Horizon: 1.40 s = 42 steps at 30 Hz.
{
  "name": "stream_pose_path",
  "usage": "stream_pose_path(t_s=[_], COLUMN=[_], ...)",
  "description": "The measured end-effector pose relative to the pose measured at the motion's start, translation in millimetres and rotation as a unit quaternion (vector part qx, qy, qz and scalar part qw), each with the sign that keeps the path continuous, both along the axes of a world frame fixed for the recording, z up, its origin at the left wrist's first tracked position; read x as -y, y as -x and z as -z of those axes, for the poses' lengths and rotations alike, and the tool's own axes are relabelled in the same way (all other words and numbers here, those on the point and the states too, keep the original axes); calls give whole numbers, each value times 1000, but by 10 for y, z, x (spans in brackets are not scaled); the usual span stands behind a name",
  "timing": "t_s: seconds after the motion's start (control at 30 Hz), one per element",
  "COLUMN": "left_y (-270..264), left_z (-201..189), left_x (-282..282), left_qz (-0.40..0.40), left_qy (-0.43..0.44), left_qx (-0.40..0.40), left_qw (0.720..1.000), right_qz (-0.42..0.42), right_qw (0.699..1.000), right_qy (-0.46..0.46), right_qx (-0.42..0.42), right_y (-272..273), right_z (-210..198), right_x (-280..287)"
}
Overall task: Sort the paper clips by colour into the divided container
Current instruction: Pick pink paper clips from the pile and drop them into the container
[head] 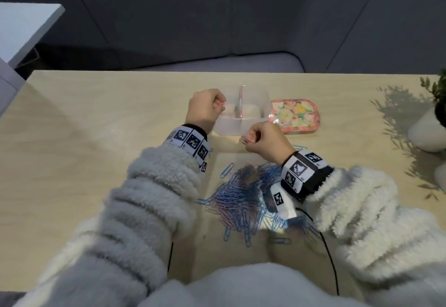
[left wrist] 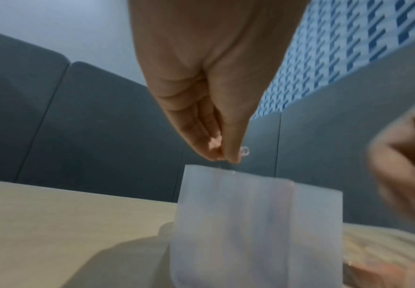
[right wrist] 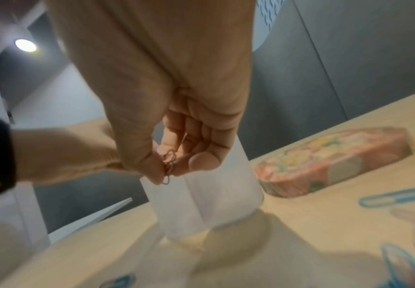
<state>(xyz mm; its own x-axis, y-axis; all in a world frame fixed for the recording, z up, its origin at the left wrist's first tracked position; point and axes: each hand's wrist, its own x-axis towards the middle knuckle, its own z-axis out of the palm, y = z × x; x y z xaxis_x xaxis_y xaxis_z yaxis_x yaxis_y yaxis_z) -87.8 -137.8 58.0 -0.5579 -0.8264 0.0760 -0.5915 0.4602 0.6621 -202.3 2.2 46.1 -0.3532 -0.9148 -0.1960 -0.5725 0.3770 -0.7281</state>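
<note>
A translucent divided container [head: 229,128] stands at the table's middle, also visible in the left wrist view [left wrist: 255,224] and the right wrist view [right wrist: 201,206]. My left hand [head: 205,110] hovers over its left rim and pinches a pale pink paper clip [left wrist: 244,153] between thumb and fingertips. My right hand [head: 261,141] is at the container's near right corner and pinches a pink paper clip [right wrist: 168,165]. A heap of blue and pink paper clips [head: 243,200] lies on the table in front of me, partly under my right wrist.
A floral lid [head: 295,116] lies flat just right of the container. White plant pots [head: 427,133] with green leaves stand at the table's right edge. Loose blue clips [right wrist: 396,195] lie near my right hand. A dark sofa sits behind the wooden table [head: 96,126].
</note>
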Motion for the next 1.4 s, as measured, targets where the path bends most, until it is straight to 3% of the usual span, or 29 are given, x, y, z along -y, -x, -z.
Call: stream_pose_path(t_s=[0.13,0.37,0.5,0.63,0.73,0.83,0.97,1.13,1.3,1.4], left_y=[59,-411,-932,-1301,-1369,-1357,-1323,-1310,-1130,-1008], left_z=[83,84,250,478,589,677,732,692,640,620], left_x=[-43,-252,-510,-798,-973,-1046,-1027,-1033,-1063,-1080], left_qz=[33,7,-7,-53,-77,-58,-11,20,-14,-13], left_qy=[26,71,11,-41,-61,-58,-58,-56,-196,-249], left_qx=[44,-52,57,151,173,181,189,166,81,69], left_qw=[998,996,998,986,980,980,980,984,977,966], right_qz=[21,24,-30,-46,-66,-153,-277,-229,-172,-177], right_qw=[998,992,991,985,984,983,949,959,972,974], right_qy=[53,99,20,68,95,13,-78,-61,-44,-29], right_qx=[-19,-70,-132,-154,-138,-100,-131,-156,-155,-140], right_y=[93,80,45,-6,-109,-224,-257,7,59,-106], right_z=[-221,-327,-215,-185,-100,146,428,461,353,330], right_x=[199,789,918,662,295,-104,-493,-838,-786,-547])
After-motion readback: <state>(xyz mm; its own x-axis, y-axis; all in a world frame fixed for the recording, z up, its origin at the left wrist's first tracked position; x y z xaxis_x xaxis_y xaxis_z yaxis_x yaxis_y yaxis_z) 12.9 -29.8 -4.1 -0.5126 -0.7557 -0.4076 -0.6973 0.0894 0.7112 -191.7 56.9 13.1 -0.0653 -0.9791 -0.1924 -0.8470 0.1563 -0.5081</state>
